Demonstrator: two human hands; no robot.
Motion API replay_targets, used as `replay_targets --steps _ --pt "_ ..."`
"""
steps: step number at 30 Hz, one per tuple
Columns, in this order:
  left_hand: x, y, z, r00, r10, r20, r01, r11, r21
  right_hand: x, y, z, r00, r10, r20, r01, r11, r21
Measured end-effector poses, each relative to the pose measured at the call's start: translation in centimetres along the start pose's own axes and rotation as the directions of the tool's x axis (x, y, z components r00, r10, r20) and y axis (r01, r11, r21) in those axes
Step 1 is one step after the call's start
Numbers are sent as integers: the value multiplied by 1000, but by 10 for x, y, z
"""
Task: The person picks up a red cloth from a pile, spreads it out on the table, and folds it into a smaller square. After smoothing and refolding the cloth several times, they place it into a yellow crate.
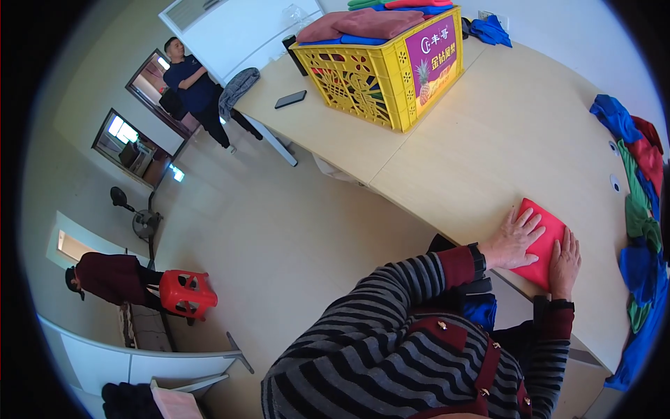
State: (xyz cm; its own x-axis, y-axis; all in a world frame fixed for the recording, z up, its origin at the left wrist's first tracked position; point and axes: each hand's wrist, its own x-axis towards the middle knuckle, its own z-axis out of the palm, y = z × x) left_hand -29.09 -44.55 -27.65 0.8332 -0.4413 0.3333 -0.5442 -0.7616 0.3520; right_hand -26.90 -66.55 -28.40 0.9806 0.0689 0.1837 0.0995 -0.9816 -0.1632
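A red cloth (541,234), folded into a flat packet, lies near the front edge of the light wood table (447,167). My left hand (514,241) rests flat on its left part with the fingers spread. Along the cloth's right side lies my right hand (564,265), fingers stretched out and touching its edge. Neither hand grips anything. Part of the cloth is hidden beneath both hands.
A yellow plastic crate (356,84) heaped with folded cloths stands at the back, beside a dark phone (291,99). Loose blue, green and red cloths (638,202) line the right edge. Two people stand across the room, one near a red stool (188,293).
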Motion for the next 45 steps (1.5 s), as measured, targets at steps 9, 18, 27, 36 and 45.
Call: replay_targets --steps 9,18,27,36,45 --pt "-3 -12 3 998 -64 30 59 986 153 -41 -100 -28 968 -214 -128 241 935 259" --pt "-5 -16 2 997 -78 26 74 987 145 -30 -31 -3 991 -62 -120 72 995 75" --pt "-15 -30 -11 999 -49 -5 49 994 100 -24 -25 -24 994 -7 -109 -9 989 -145" --pt "-17 -17 -1 999 21 36 -26 990 139 10 -80 13 956 -271 -112 283 953 112" --pt "-20 -26 2 997 38 65 -42 997 68 23 -33 9 986 -127 -107 137 987 90"
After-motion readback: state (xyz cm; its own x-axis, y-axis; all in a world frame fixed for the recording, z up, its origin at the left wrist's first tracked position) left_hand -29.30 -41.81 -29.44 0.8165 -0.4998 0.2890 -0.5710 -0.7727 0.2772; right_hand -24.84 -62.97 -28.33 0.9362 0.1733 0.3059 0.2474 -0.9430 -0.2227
